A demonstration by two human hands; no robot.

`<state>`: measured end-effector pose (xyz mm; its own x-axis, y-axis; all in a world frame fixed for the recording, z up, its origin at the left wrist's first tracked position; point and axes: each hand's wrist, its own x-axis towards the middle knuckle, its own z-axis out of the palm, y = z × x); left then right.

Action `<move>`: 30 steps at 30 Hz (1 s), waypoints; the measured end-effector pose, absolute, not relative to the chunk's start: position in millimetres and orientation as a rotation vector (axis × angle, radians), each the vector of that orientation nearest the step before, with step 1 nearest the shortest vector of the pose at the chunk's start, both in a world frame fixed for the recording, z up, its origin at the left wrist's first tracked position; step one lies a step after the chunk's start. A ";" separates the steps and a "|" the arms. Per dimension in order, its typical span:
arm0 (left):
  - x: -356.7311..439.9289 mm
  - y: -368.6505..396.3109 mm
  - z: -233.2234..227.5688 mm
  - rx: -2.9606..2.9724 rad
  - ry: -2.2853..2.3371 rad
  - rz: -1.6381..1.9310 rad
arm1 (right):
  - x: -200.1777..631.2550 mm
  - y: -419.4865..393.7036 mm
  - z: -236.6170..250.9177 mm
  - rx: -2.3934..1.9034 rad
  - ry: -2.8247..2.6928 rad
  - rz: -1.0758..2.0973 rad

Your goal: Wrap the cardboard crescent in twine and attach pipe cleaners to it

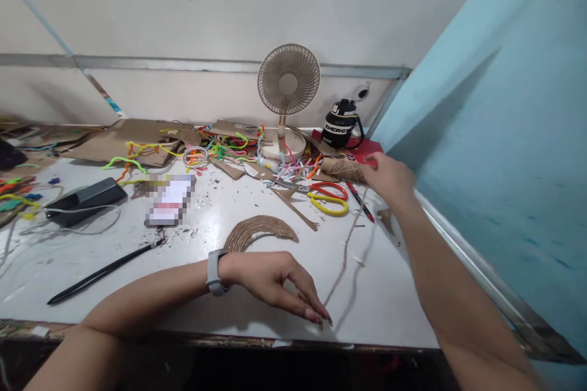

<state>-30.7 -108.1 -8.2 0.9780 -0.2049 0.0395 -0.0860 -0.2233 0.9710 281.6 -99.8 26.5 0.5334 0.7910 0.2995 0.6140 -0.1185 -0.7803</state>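
Note:
My left hand hovers over the table's front edge, wearing a grey wristband, and pinches the near end of a thin jute twine between its fingertips. The twine runs away from me to a brown twine spool at the back right. My right hand reaches out and rests on that spool. A half-ring of cardboard wrapped in twine lies flat just beyond my left wrist.
Red and yellow scissors and a red pen lie by the spool. A small fan, a black bottle, coloured pipe cleaners, cardboard scraps, a phone, a black box and a black stick crowd the white table. A blue wall stands right.

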 end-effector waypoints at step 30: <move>-96.7 -79.7 -26.9 1.528 0.566 0.297 | 121.5 -130.2 2.6 -1.462 -1.819 1.514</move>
